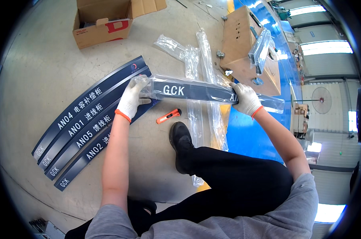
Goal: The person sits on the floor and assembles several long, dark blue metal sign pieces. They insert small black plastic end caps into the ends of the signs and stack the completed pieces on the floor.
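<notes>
A long dark nameplate strip (200, 91) in a clear plastic sleeve stretches between my two hands, held above the floor. My left hand (133, 95), in a white glove with an orange cuff, grips the sleeve near the strip's left end. Around the right part of the strip my right hand (245, 98), gloved alike, is closed; the sleeve's loose end (273, 104) sticks out past it. Beside my left hand, several unwrapped dark nameplate strips (86, 115) with white lettering lie side by side on the floor. An orange utility knife (169, 116) rests below the held strip.
Stripped plastic sleeves (192, 63) lie across the floor ahead and beneath the strip. An open cardboard box (102, 30) stands at the far left. To the right, a wooden box (244, 47) carries tools and more plastic. Near my shoe (182, 145), yellow edging borders a blue floor (252, 135).
</notes>
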A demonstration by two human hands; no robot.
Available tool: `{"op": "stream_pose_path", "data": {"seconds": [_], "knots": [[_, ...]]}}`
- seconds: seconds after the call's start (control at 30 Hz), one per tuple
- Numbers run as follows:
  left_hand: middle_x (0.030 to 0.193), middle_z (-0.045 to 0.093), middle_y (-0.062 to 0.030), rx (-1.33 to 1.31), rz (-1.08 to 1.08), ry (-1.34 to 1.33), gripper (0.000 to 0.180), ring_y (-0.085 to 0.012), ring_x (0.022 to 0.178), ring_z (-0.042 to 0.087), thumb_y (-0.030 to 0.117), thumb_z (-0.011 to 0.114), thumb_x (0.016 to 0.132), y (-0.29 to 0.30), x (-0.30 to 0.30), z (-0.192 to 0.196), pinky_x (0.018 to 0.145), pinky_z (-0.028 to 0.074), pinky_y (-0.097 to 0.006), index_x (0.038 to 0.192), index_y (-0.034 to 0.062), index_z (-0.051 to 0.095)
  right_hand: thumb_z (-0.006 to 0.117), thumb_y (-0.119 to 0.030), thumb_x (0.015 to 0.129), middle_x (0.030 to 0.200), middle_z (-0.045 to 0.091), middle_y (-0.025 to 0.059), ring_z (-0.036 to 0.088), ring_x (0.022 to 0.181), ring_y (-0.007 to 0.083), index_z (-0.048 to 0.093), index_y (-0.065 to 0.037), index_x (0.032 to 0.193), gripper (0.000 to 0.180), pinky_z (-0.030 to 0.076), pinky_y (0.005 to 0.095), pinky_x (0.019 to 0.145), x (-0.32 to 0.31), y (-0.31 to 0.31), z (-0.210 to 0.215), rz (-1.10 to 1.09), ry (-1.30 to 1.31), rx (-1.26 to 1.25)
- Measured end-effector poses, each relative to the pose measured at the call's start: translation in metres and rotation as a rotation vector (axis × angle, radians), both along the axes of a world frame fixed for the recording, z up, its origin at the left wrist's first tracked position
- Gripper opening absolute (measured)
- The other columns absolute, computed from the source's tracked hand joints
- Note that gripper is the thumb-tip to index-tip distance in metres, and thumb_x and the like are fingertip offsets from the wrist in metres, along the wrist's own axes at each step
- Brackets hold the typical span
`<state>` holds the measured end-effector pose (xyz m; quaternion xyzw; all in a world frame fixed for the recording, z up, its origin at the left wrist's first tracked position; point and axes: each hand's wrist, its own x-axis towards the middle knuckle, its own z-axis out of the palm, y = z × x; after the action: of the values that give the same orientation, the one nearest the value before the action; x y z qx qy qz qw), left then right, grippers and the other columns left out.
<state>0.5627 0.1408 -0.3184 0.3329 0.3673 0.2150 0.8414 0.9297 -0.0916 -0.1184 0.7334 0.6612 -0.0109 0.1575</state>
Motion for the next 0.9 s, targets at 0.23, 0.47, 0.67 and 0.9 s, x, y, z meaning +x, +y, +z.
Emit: {"op": "stream_pose_path", "data": {"seconds": [0.23, 0.47, 0.67, 0.9], "knots": [[0.135, 0.072, -0.0039, -0.259, 0.041, -0.286, 0.052, -0.0211, 0.116, 0.069, 0.048, 0.056, 0.108, -0.004, -0.01, -0.014, 0.091, 0.054, -0.047, 0.148, 0.0161, 0.06, 0.07, -0.004, 0.09, 0.11, 0.067, 0.0094, 0.066, 0.107, 0.0292, 0.06, -0.022, 0.155, 0.068, 0.053, 0.0459, 0.096, -0.067, 0.05, 0.068, 0.094, -0.351, -0.022], [0.106, 0.076, 0.0004, -0.29, 0.084, -0.369, 0.033, -0.0135, 0.087, 0.073, 0.038, 0.072, 0.103, -0.023, 0.018, -0.007, 0.059, 0.05, -0.036, 0.128, 0.0156, 0.069, 0.081, -0.006, 0.079, 0.119, 0.068, 0.0035, 0.064, 0.118, 0.0276, 0.068, -0.02, 0.144, 0.067, 0.051, 0.0448, 0.105, -0.102, 0.077, 0.144, 0.433, -0.515, 0.343], [0.108, 0.077, 0.0011, -0.393, 0.198, -0.586, 0.028, -0.0109, 0.083, 0.072, 0.039, 0.071, 0.107, -0.038, 0.027, -0.015, 0.055, 0.046, -0.028, 0.124, 0.0171, 0.068, 0.086, -0.024, 0.092, 0.154, 0.047, 0.0204, 0.054, 0.137, 0.0344, 0.047, 0.001, 0.155, 0.079, 0.038, 0.0508, 0.125, -0.063, 0.058, 0.209, 0.304, -0.338, 1.183], [0.114, 0.077, 0.0037, -0.318, 0.272, -0.627, 0.044, -0.0081, 0.09, 0.071, 0.045, 0.076, 0.102, -0.031, 0.005, -0.048, 0.058, 0.043, -0.024, 0.137, 0.0205, 0.068, 0.064, -0.065, 0.099, 0.177, 0.017, 0.0281, 0.03, 0.158, 0.0558, -0.005, -0.006, 0.173, 0.117, 0.027, 0.0699, 0.132, -0.046, 0.08, 0.262, -0.097, 1.329, 1.039]]}}
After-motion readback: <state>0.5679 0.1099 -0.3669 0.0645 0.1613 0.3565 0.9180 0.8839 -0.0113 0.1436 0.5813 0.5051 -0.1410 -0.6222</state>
